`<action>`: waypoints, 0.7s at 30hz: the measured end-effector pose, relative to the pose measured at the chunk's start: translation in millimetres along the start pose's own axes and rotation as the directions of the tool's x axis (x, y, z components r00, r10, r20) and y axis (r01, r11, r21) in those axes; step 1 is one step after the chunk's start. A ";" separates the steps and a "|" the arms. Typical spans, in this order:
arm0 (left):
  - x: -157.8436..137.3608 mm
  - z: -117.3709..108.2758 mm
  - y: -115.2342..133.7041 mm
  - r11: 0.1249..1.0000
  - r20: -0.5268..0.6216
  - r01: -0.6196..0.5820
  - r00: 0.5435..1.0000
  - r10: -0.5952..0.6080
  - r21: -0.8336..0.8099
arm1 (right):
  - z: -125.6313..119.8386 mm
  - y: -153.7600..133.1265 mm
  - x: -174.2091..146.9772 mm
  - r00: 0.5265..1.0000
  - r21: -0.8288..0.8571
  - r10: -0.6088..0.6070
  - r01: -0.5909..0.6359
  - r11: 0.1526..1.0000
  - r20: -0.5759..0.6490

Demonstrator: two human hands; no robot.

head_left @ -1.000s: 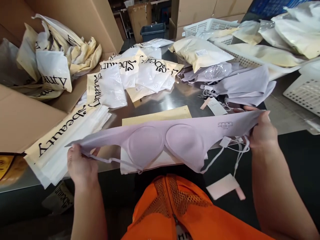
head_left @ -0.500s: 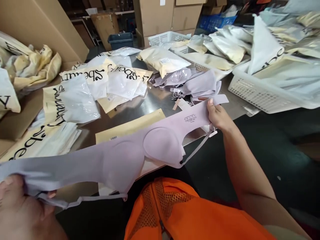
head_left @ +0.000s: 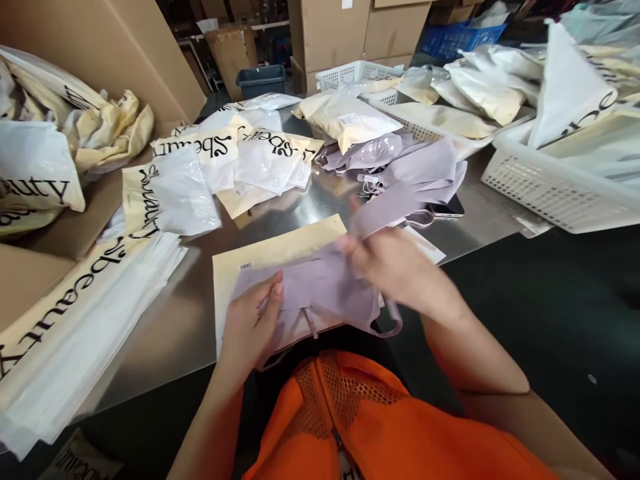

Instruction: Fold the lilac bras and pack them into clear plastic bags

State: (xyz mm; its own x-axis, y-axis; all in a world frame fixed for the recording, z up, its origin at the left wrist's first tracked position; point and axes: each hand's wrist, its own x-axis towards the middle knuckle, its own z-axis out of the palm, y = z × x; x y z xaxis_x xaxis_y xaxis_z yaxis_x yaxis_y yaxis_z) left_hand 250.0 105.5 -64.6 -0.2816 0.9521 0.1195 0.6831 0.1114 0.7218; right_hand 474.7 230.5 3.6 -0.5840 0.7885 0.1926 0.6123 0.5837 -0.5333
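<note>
A lilac bra (head_left: pixel 320 283) lies partly folded in front of me, over a cream plastic bag (head_left: pixel 285 243) with a barcode label. My left hand (head_left: pixel 257 313) is closed on the bra's left side, thumb on top. Motion smears my right hand (head_left: pixel 387 260), whose fingers pinch the bra's other band near its right end. One strap loops down below my right wrist. Just beyond that hand lies a heap of lilac bras (head_left: pixel 425 163), with a phone (head_left: pixel 447 208) partly under it and white tags beside it.
Printed bags (head_left: pixel 200 150) are spread at the back left, and a stack of flat bags (head_left: pixel 110 320) lies along the left edge. A cardboard box (head_left: pixel 35 267) holds crumpled bags. White baskets (head_left: pixel 565 190) with filled bags stand at the right.
The bra was stretched wide between both hands; now its left side is folded inward. My left hand came in from the far left, and my right hand moved left and nearer.
</note>
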 end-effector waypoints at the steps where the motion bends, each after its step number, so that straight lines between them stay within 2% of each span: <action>1: -6.6 -5.1 -6.3 0.999 -0.054 0.037 0.998 -0.037 0.002 | 5.0 -11.3 0.8 0.981 0.070 -0.092 0.081 0.994 0.172; 2: -14.0 -10.9 -12.6 0.997 -0.117 0.072 0.991 -0.070 0.010 | 8.3 -19.3 0.5 0.939 0.142 -0.167 0.129 0.981 0.300; 3: -21.8 -17.0 -18.7 0.995 -0.190 0.100 0.977 -0.093 0.027 | 10.1 -23.8 -1.5 0.910 0.205 -0.210 0.143 0.968 0.357; 4: -29.7 -23.1 -24.5 0.991 -0.268 0.121 0.958 -0.102 0.054 | 11.1 -25.0 -5.4 0.910 0.257 -0.220 0.132 0.957 0.351; 5: -37.1 -28.6 -29.7 0.986 -0.343 0.135 0.934 -0.096 0.093 | 12.0 -23.7 -11.3 0.931 0.306 -0.192 0.093 0.948 0.311; 7: -48.6 -36.5 -38.1 0.972 -0.451 0.139 0.892 -0.039 0.191 | 17.7 -16.8 -29.5 0.951 0.448 -0.107 -0.037 0.893 0.292; 9: -52.8 -38.4 -43.2 0.955 -0.465 0.085 0.883 0.061 0.286 | 33.4 -10.8 -54.4 0.901 0.629 -0.083 -0.230 0.743 0.427; 10: -51.7 -36.7 -44.4 0.945 -0.431 0.032 0.894 0.118 0.325 | 45.3 -9.8 -68.2 0.859 0.692 -0.082 -0.347 0.633 0.506; 12: -44.3 -28.4 -43.7 0.917 -0.295 -0.117 0.925 0.240 0.380 | 73.9 -12.5 -93.8 0.827 0.756 0.009 -0.517 0.401 0.561; 15: -28.3 -8.3 -35.8 0.847 0.000 -0.343 0.927 0.376 0.407 | 113.4 -23.6 -114.6 0.812 0.810 0.252 -0.569 0.141 0.526; 18: -20.2 11.8 -27.1 0.786 0.262 -0.476 0.878 0.400 0.395 | 133.6 -32.3 -110.1 0.763 0.850 0.440 -0.526 -0.003 0.474; 21: -25.6 26.2 -27.4 0.765 0.387 -0.521 0.840 0.381 0.378 | 139.8 -36.6 -93.6 0.765 0.894 0.489 -0.441 -0.078 0.420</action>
State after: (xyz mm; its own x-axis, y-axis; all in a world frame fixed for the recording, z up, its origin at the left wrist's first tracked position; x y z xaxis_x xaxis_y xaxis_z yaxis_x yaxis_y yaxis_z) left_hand 256.1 85.6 -105.3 0.2847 0.9522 0.1112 0.9243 -0.3034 0.2317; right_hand 432.4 108.3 -110.1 -0.3710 0.8070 -0.4594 -0.2666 -0.5665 -0.7798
